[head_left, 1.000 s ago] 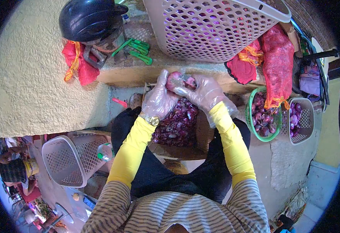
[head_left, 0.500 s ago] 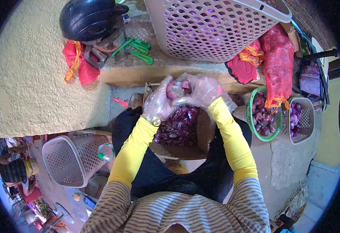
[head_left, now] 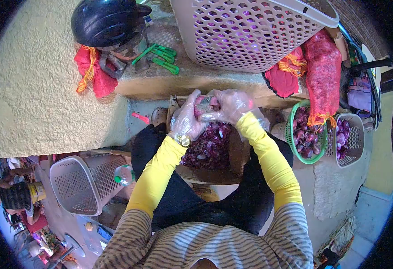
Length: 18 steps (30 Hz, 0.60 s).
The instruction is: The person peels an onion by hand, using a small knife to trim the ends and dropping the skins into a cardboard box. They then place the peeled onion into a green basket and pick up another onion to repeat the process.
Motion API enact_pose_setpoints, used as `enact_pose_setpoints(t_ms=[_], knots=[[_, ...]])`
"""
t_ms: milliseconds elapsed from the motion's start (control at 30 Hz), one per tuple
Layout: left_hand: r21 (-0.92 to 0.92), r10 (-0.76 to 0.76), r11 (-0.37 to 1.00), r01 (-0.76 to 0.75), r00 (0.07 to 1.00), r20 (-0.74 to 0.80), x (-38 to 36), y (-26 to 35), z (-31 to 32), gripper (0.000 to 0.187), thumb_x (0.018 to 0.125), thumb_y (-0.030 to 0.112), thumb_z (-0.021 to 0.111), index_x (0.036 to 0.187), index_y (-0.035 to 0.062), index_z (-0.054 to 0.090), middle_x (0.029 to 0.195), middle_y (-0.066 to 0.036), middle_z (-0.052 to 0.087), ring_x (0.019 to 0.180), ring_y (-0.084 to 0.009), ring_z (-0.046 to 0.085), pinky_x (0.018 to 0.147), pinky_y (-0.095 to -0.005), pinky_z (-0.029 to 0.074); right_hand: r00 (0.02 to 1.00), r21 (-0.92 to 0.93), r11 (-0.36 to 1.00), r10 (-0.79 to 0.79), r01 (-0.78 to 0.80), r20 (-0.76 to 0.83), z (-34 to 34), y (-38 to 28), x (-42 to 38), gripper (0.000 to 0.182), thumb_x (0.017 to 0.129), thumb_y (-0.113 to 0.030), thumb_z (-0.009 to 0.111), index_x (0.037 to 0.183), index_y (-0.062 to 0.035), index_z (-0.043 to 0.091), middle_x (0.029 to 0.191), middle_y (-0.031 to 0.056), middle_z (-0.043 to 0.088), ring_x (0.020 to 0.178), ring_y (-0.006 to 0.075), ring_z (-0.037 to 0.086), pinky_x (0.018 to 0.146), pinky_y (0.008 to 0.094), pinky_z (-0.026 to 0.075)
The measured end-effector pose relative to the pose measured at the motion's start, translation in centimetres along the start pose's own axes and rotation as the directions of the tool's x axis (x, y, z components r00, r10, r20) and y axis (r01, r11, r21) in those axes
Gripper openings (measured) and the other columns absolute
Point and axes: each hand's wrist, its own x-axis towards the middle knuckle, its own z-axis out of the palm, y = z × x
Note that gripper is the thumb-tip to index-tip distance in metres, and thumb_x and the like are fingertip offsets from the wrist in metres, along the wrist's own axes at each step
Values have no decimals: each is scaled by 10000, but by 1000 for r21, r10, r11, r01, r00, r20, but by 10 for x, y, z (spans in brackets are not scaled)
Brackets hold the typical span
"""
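My left hand (head_left: 186, 119), in a clear plastic glove with a watch at the wrist, is closed around a red onion (head_left: 201, 106). My gloved right hand (head_left: 233, 105) is curled on the onion's right side, its thumb pressed toward it. A small pink-handled tool (head_left: 251, 103) shows only its pink end at the heel of that hand; any blade is hidden. Beneath both hands stands a cardboard box (head_left: 237, 163) with loose purple onion skins (head_left: 208, 148) inside.
A green basket (head_left: 325, 142) of onions and a grey crate (head_left: 355, 154) with purple onions stand right. On the ledge are a large crate (head_left: 250, 40), a red mesh sack (head_left: 323, 76), green-handled tools (head_left: 165, 58) and a dark helmet (head_left: 104, 22). Another crate (head_left: 75, 184) sits left.
Both hands stay together over the box, with the onion turned slightly between them. The right thumb and fingers have shifted a little on it. The whole view has moved slightly.
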Motion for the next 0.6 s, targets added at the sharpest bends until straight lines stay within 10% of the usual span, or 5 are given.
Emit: enact_pose_setpoints(t_ms=[600], knots=[[-180,-80,979,93,993,83,-4,4,24,372,1057,322,520,1250,5,550,1228,-169,629,1122,-284,631,1005,-445,531,993,27,1000,1,2,-114,-4,6,4,622,715,-731,728,885,-132,715,805,152,715,763,352,708,708,470,556]])
